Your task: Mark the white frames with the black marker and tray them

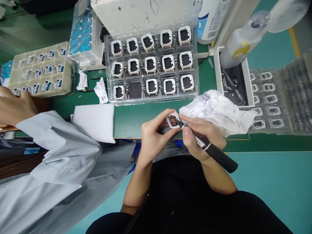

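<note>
My left hand (153,133) pinches a small white square frame (172,121) between thumb and fingers, just above the table's front edge. My right hand (202,136) grips a black pen-like tool (212,150), whose tip touches the inside of the frame. A crumpled white cloth (219,109) lies under and behind my right hand. Directly beyond my hands sits a clear plastic tray (152,65) with several white square frames in its pockets; one pocket in the front row holds no frame.
A co-worker's hand (14,107) and pale blue sleeve (56,152) reach in from the left, near a beige tray (41,70) of small parts. A white paper sheet (96,122) lies at the table edge. More clear trays (270,100), a white box (234,81) and a bottle (243,39) stand at right.
</note>
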The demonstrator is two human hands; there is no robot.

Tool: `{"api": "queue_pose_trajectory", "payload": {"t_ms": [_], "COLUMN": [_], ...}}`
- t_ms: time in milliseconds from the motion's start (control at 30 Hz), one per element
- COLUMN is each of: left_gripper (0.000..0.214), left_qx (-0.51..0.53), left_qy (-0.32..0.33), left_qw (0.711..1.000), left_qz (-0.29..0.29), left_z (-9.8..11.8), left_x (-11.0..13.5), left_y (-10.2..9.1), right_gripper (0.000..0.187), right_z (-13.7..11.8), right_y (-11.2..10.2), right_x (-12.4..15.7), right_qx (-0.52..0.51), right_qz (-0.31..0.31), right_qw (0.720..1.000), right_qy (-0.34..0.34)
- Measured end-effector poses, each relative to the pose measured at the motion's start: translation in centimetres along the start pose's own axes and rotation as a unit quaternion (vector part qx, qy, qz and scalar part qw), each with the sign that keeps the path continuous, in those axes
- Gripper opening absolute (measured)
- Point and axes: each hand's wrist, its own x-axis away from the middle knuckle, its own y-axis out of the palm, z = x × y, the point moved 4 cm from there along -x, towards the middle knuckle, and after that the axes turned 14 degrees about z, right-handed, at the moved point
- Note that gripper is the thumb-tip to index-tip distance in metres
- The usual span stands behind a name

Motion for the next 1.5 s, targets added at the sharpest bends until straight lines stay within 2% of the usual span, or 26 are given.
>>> {"api": "queue_pose_trajectory", "payload": {"t_ms": [533,733,867,1167,1367,1500], "left_gripper": [0.041,0.054,0.063,0.067,0.069,0.068], "left_qx": [-0.018,0.004,0.018,0.016,0.015,0.012], "left_qy": [-0.004,-0.023,-0.033,-0.054,-0.058,-0.061], "left_qw": [1.0,1.0,0.999,0.997,0.997,0.997], "left_qz": [0.014,-0.008,-0.025,-0.046,-0.051,-0.036], "left_z": [-0.03,-0.44,-0.53,-0.69,-0.58,-0.53], "left_x": [0.17,0.05,-0.11,-0.26,-0.29,-0.19], "left_y": [0.07,-0.24,-0.42,-0.57,-0.59,-0.48], "right_gripper": [0.019,0.029,0.031,0.036,0.026,0.021], "right_z": [-0.18,-0.41,-0.28,-0.53,-0.5,-0.23], "right_y": [0.04,0.25,0.21,0.33,0.21,0.18], "right_x": [0.31,-0.19,-0.14,-0.28,-0.11,0.07], "right_qx": [0.028,-0.021,-0.017,-0.023,-0.011,0.009], "right_qz": [-0.025,-0.041,-0.036,-0.046,-0.043,-0.046], "right_qw": [0.999,0.999,0.999,0.998,0.998,0.999], "right_qy": [-0.004,-0.019,-0.03,-0.037,-0.043,-0.015]}}
